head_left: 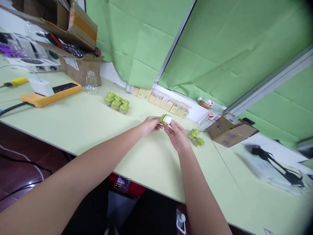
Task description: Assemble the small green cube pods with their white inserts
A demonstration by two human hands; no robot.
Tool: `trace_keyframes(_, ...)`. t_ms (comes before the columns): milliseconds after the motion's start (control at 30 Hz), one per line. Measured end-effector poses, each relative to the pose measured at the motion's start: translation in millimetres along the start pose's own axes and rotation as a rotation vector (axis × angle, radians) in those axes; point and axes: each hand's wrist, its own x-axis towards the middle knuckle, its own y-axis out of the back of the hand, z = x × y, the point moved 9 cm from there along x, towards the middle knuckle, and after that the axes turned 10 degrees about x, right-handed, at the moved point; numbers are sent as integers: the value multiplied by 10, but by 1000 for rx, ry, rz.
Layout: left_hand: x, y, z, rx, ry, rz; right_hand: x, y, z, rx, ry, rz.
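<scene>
Green-and-white piece [166, 119] is held up between the hands over the worktop [149, 160]: the left hand [149, 125] pinches its green side, while the right hand [178, 135] closes thumb and fingers on its white end. It looks light and stiff, probably smooth plastic and so slightly slippery; the green rim seems the surer hold, with only gentle pressure on the white part.

Over the table [151, 169], raised off its surface, we hold a small rounded green piece [161, 119] between our left hand [149, 125] and right hand [178, 134]. The green curves round a smooth white part [167, 119] with soft corners, tilted upward above the table. Its underside we cannot see.
</scene>
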Motion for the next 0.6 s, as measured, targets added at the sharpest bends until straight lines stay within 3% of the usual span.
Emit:
trace_keyframes(333, 12, 5, -24, 43, -27, 1, -33, -91, 11, -73, -4, -18)
trace_keyframes(600, 43, 39, -51, 3, -1, 7, -18, -29, -3, -51, 7, 8)
